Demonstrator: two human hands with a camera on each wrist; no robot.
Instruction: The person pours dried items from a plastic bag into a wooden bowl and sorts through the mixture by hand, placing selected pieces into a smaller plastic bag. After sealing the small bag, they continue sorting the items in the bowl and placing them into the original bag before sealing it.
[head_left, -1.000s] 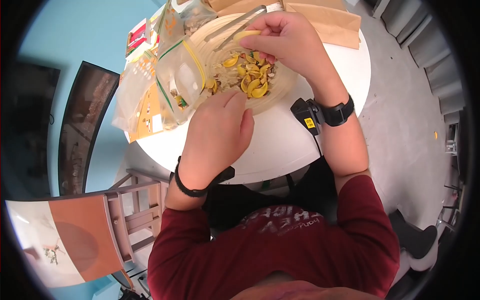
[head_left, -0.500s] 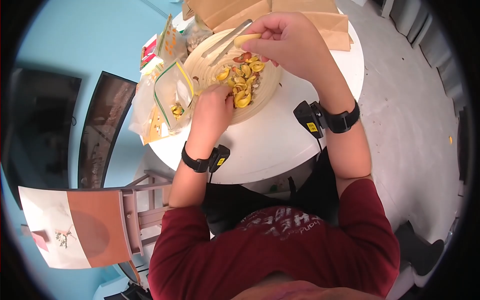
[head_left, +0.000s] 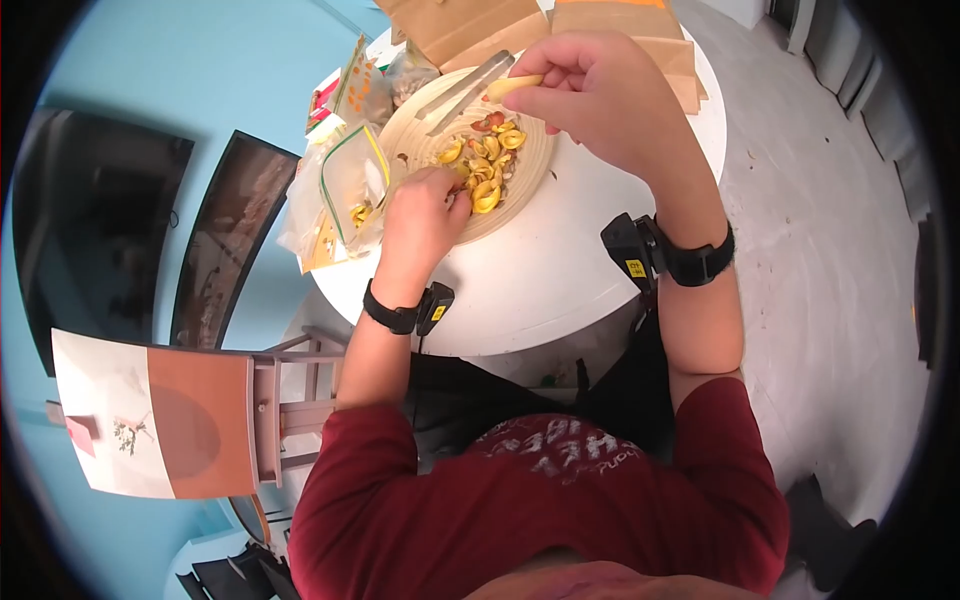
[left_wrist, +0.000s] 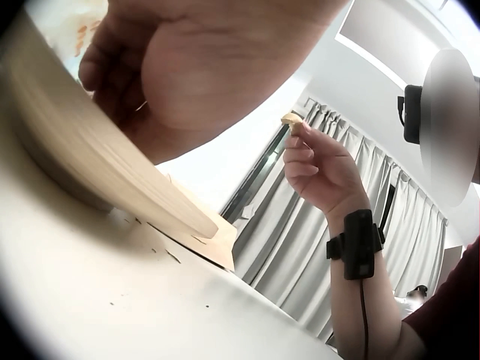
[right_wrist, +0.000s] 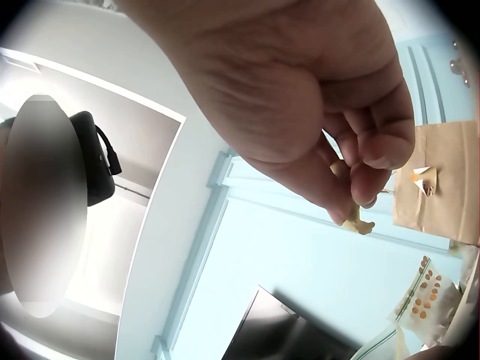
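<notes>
My right hand (head_left: pixel 600 105) is raised over the far right side of a round, pale ridged plate (head_left: pixel 541 170). Between thumb and fingers it pinches a pale yellow, curved petal-like piece (right_wrist: pixel 358 224). Yellow cupped dried pieces (head_left: pixel 484 168) lie heaped on the plate with brownish bits and a reddish piece (head_left: pixel 489 121). My left hand (head_left: pixel 420 215) is at the plate's near left rim beside the heap, fingers bent downward. The left fingertips are mostly hidden, and I cannot tell whether they hold anything. Metal tongs (head_left: pixel 463 87) lie across the far side of the plate.
An open clear zip bag (head_left: pixel 350 180) with some yellow pieces inside stands left of the plate. Behind it are a bag with orange dots (head_left: pixel 358 88) and another filled clear bag (head_left: pixel 410 72). Brown paper bags (head_left: pixel 470 30) line the white table's (head_left: pixel 520 290) far edge.
My left hand has shifted away from my body, to the plate's rim. The right hand stays over the plate, pinching the yellow piece. The head view has turned slightly.
</notes>
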